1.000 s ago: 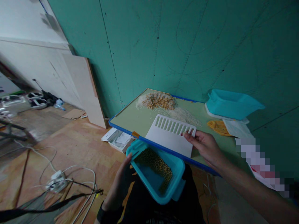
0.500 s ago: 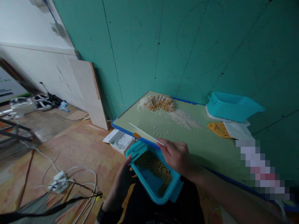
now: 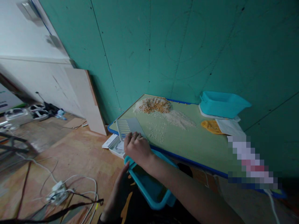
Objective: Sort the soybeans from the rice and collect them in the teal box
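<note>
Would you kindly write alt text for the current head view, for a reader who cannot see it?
A person's right hand holds a white slotted tool at the left end of a green tabletop, while the left hand holds a turquoise tub below the table's edge. Pale grains and yellow beans lie farther back; another turquoise tub stands at right.

Slotted scraper [image 3: 135,125] in smooth plastic — matt wall [image 3: 130,40]

The single view looks from the person's head — forward and down, close over the tub [image 3: 155,204] and the table [image 3: 184,141], with the green wall [image 3: 182,49] farther off across the top.
</note>
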A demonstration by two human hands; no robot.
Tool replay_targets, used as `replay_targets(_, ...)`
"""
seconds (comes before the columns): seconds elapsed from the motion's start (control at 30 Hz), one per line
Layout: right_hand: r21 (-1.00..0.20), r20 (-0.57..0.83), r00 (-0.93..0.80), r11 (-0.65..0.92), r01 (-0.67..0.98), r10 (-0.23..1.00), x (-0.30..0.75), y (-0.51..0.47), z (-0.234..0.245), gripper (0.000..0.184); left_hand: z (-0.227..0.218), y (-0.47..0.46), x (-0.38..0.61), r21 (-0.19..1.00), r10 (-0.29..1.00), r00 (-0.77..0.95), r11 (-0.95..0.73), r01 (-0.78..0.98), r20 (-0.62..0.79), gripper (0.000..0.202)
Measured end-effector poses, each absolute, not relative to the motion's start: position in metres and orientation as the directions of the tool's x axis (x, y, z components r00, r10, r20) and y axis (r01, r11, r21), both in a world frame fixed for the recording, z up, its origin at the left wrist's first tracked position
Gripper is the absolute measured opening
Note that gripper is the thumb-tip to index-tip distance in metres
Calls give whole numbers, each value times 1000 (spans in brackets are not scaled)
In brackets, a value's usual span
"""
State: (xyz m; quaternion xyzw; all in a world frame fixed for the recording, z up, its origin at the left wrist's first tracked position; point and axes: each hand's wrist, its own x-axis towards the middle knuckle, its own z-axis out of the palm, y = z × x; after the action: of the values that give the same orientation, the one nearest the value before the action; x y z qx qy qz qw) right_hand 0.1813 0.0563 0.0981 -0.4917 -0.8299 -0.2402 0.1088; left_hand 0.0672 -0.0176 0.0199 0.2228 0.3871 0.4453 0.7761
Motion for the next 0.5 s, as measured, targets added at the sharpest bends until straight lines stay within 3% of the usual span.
replay_targets(0.5,162,319,-150,102,982,936,284,42,117,33,25,-22,77,640,852,245,513,-573,-463,37)
